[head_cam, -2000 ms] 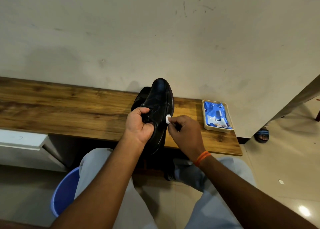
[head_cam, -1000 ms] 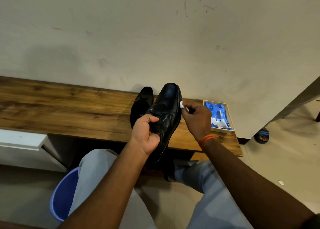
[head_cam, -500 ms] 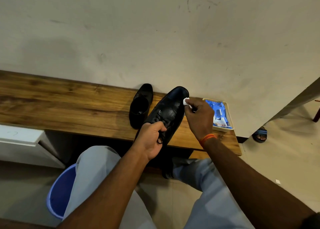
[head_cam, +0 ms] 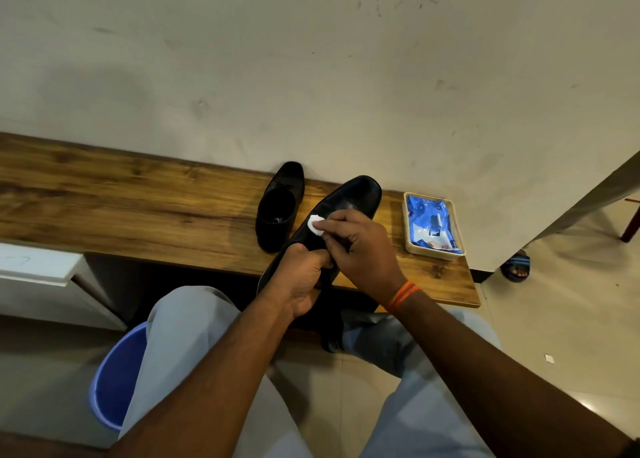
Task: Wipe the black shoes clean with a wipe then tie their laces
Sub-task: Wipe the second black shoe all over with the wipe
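Gripping the nearer black shoe (head_cam: 349,197) above the desk (head_cam: 138,208), left hand (head_cam: 301,284) clamps its rear; right hand (head_cam: 360,249) pinches wipe (head_cam: 314,229) against its upper. Second shoe (head_cam: 280,208) stands alongside.

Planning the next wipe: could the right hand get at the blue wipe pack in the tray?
Probably yes: the wipe pack lies uncovered in its tray, just beside the right hand, though that hand pinches a wipe.

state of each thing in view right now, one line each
held shoe: lifted off the bench, toe toward the wall
left hand: grips the held shoe
right hand: pinches the wipe
wipe: pressed on the held shoe
second shoe: standing on the bench, untouched
wipes pack: lying in tray
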